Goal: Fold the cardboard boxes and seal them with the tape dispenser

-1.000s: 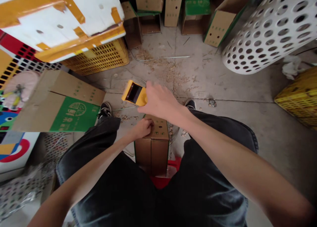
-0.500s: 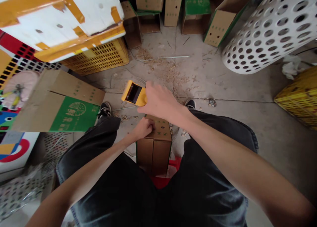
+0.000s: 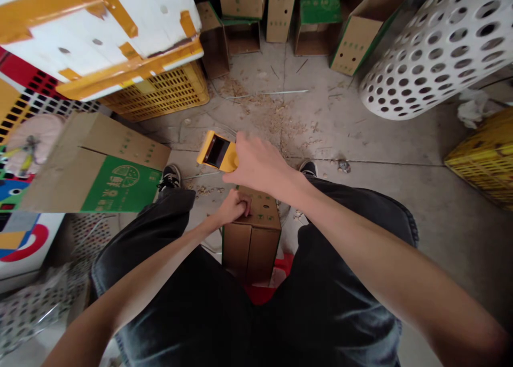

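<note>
Left hand (image 3: 234, 207) a loose fist between the knees; right hand (image 3: 258, 166) in closed grip, arm forward

You are holding a yellow tool (image 3: 218, 152) with a black window over a brown carton (image 3: 251, 241) that is showing small green marks. A white drum (image 3: 425, 62) is showing round holes, and a yellow crate (image 3: 160, 92) is showing slotted sides.

Hidden and cut-off parts, seated view.
Right hand (image 3: 260, 169) covers the handle of the yellow tape dispenser (image 3: 218, 152). Left hand (image 3: 234, 207) curled on the cardboard box (image 3: 252, 239); whether it grips is unclear. Box base and red object (image 3: 262, 293) mostly behind the legs. White perforated basket (image 3: 433, 52) and yellow crate (image 3: 484, 158) clipped by the right edge. Print on the green carton (image 3: 120, 188) illegible.
</note>
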Demonstrator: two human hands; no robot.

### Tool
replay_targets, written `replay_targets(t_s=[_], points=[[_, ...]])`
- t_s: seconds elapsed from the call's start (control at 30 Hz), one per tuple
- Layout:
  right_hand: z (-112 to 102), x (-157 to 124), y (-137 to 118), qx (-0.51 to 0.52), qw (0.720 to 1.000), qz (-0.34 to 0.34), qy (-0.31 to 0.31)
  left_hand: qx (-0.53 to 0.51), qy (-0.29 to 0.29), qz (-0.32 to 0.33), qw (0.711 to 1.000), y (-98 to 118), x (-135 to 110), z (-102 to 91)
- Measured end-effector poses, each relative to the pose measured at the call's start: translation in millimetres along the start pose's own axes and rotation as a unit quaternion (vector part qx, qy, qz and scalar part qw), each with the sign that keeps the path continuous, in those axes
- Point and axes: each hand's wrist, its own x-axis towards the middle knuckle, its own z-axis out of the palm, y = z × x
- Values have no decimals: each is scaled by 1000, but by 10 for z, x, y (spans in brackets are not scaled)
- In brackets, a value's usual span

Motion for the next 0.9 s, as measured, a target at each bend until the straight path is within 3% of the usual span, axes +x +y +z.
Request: replay_targets(t_s=[0.13, 0.27, 0.43, 0.9], points=[[-7, -3, -4, 2, 1000, -2, 1, -41, -36, -22, 998, -8, -4, 4], [-4, -8, -5, 0, 1000, -2, 3, 102, 41, -72, 991, -34, 1, -2], [1, -12, -3, -1, 1000, -4, 9, 217, -19, -123, 968, -52, 7, -28], [-15, -19, -17, -7, 1000, -7, 4, 180, 8, -56, 982, -113, 26, 13]])
